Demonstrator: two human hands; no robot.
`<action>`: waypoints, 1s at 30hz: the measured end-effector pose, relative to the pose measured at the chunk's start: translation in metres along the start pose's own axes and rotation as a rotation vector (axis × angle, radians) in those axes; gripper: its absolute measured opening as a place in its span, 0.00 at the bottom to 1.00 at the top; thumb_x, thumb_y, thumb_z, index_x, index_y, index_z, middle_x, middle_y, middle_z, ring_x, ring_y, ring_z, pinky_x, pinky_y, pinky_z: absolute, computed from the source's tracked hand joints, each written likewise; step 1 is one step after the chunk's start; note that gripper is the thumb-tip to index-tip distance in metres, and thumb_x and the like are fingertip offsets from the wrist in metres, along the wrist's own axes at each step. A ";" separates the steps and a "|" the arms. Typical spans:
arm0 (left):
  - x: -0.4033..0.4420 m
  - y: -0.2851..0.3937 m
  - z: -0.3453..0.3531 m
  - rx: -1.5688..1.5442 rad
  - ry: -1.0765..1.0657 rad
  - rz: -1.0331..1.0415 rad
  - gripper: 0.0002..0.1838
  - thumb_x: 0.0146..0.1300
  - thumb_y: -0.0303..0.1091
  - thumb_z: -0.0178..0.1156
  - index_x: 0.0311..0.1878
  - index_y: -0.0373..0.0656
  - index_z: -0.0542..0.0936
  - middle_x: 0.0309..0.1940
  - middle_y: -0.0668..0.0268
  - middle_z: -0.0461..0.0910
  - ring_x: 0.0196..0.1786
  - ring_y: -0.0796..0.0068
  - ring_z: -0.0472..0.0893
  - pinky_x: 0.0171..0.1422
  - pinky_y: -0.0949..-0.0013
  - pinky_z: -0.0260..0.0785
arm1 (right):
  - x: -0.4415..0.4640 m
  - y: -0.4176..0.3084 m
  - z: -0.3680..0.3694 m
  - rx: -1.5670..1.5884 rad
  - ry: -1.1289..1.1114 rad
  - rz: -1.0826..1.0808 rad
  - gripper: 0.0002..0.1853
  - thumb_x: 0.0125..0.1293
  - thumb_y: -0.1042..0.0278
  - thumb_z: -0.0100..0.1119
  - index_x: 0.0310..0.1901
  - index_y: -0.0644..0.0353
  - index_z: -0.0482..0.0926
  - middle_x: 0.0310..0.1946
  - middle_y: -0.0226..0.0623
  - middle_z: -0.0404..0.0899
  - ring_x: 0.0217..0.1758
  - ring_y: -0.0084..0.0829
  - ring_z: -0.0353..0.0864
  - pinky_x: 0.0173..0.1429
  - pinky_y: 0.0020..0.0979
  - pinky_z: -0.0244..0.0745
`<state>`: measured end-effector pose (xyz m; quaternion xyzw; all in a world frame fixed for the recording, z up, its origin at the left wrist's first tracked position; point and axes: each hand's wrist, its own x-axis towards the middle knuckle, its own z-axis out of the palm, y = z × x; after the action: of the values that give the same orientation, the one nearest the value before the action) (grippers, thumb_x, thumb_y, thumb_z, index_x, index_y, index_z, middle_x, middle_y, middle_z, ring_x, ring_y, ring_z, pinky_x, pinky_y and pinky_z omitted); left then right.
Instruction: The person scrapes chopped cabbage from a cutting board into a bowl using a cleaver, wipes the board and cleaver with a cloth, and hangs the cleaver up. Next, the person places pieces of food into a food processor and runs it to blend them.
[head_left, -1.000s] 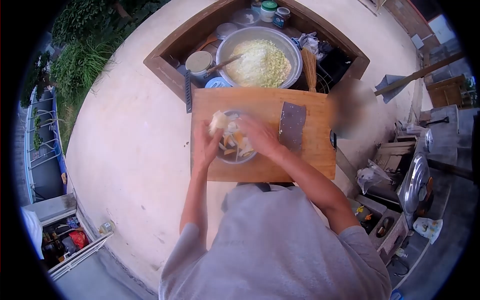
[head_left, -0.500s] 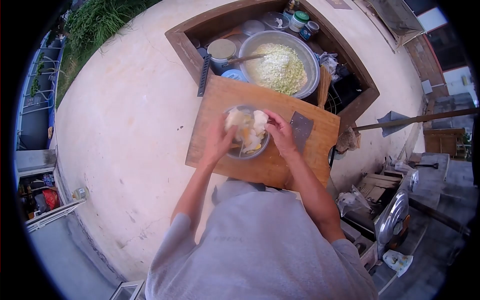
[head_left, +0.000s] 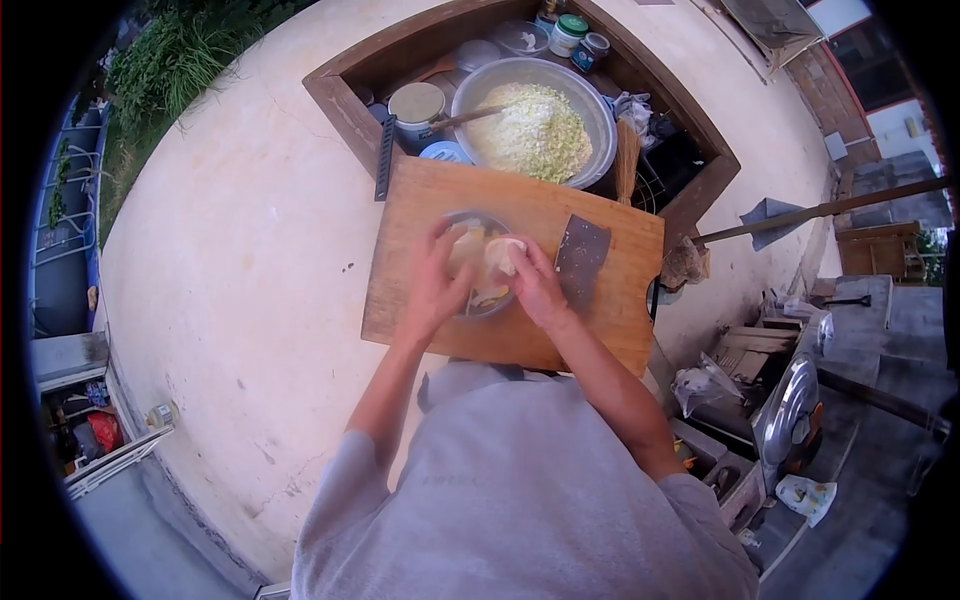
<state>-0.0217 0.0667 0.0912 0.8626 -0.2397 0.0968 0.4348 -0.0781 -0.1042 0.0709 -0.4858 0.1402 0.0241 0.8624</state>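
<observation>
Closer together now, the half-curled hands point(head_left: 538, 290) grip pale pieces point(head_left: 504, 256) above the bowl point(head_left: 480, 313).

Left hand point(head_left: 437, 282): fingers motion-blurred; grip indistinct. Pale piece at right hand point(head_left: 538, 284): partly covered by fingers. Bowl point(head_left: 468, 213): sides partly hidden by both hands; contents smeared. Stick point(head_left: 468, 117): one end buried in the basin's point(head_left: 608, 128) heap. Green-lidded jar point(head_left: 569, 36): label too small to read. Shirt point(head_left: 530, 500): cut off by bottom edge; print illegible.
</observation>
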 end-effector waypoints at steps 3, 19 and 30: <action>0.009 0.022 -0.007 -0.426 -0.266 -0.402 0.16 0.65 0.34 0.61 0.54 0.40 0.79 0.44 0.52 0.82 0.49 0.53 0.81 0.51 0.57 0.73 | -0.002 0.001 0.016 -0.214 -0.053 -0.153 0.14 0.80 0.59 0.46 0.55 0.60 0.71 0.43 0.32 0.77 0.37 0.20 0.77 0.40 0.25 0.76; -0.010 0.001 0.063 -0.788 0.029 -0.481 0.19 0.81 0.44 0.43 0.40 0.41 0.75 0.26 0.70 0.73 0.25 0.83 0.70 0.26 0.76 0.63 | 0.021 -0.001 0.026 -0.240 0.331 -0.085 0.12 0.71 0.60 0.47 0.37 0.57 0.77 0.28 0.28 0.73 0.30 0.23 0.73 0.29 0.28 0.68; -0.020 -0.014 0.007 -0.373 -0.016 -0.307 0.14 0.76 0.39 0.52 0.47 0.37 0.78 0.37 0.57 0.78 0.39 0.65 0.78 0.43 0.64 0.72 | 0.014 0.005 -0.022 -0.606 0.318 -0.098 0.17 0.77 0.55 0.43 0.51 0.61 0.74 0.37 0.45 0.78 0.33 0.39 0.80 0.36 0.40 0.76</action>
<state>-0.0318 0.0748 0.0695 0.7946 -0.1230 -0.0233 0.5941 -0.0708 -0.1209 0.0522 -0.7238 0.2361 -0.0528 0.6462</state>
